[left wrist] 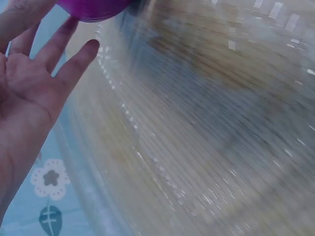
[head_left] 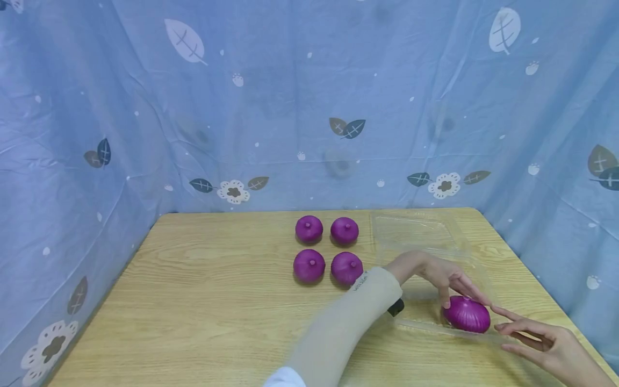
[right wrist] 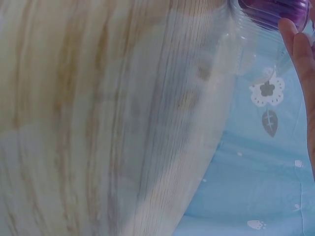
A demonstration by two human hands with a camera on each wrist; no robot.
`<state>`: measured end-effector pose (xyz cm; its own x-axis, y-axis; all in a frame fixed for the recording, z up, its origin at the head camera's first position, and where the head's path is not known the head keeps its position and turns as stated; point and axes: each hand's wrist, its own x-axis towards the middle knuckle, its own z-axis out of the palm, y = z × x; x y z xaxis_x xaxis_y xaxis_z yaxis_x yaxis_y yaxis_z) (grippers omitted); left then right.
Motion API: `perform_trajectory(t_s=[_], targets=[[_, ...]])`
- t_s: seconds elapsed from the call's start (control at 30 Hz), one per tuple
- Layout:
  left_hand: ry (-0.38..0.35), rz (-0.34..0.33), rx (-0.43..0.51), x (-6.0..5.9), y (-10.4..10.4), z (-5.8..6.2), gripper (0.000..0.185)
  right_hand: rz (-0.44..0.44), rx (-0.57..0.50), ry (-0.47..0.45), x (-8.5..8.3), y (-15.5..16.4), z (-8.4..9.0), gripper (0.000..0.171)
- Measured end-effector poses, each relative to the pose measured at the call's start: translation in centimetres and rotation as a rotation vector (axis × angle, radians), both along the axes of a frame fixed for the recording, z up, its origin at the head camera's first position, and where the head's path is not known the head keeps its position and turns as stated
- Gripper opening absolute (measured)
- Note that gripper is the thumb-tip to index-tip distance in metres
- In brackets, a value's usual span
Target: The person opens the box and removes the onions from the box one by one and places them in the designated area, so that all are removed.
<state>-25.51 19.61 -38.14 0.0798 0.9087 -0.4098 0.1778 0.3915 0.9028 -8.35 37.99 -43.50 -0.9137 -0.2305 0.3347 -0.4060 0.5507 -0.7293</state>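
A red onion [head_left: 467, 314] lies in the front right of a clear plastic box [head_left: 420, 325]. My left hand [head_left: 442, 274] reaches across from the left and holds this onion from above, thumb on its near left side and fingers over its far side. In the left wrist view, the onion [left wrist: 93, 7] shows only at the top edge, by the fingertips. My right hand [head_left: 546, 341] is at the box's right edge, its fingers extended towards the onion. The right wrist view shows its fingertips against the clear wall beside the onion [right wrist: 275, 11].
Several more red onions [head_left: 309, 266] stand in two rows left of the box, one partly covered by my left sleeve [head_left: 348, 317]. The box's clear lid [head_left: 416, 228] lies folded back behind it. A wooden table [head_left: 208, 301] carries everything; a blue patterned curtain [head_left: 290, 97] surrounds it.
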Motion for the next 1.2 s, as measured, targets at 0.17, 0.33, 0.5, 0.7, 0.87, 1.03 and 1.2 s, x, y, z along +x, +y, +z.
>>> perform_trajectory(t_s=[0.17, 0.33, 0.5, 0.7, 0.87, 1.03, 1.2], targets=[[0.004, 0.06, -0.067, 0.2, 0.8, 0.1, 0.076, 0.045, -0.026, 0.045, 0.0, -0.3, 0.1, 0.03], [0.1, 0.207, -0.199, 0.8, 0.8, 0.3, 0.072, 0.096, -0.042, 0.046, -0.3, -0.4, 0.4, 0.03], [0.133, 0.168, -0.188, 1.1, 0.9, -0.1, 0.076, 0.096, 0.009, 0.054, -0.2, -0.4, 0.7, 0.03], [0.223, 0.144, -0.177, 1.6, 1.0, 0.1, 0.072, 0.104, -0.036, 0.069, 0.0, -0.1, 0.3, 0.033], [0.297, 0.143, -0.228, 1.5, 0.8, 0.7, 0.073, 0.148, -0.046, 0.079, 0.0, 0.1, 0.2, 0.033], [0.242, 0.204, -0.232, 0.9, 0.5, 1.2, 0.07, 0.161, -0.056, 0.08, 0.1, 0.1, 0.4, 0.031], [0.168, 0.241, -0.136, 0.2, -0.2, 1.8, 0.066, 0.121, -0.023, 0.041, 0.2, -0.1, 0.6, 0.028]])
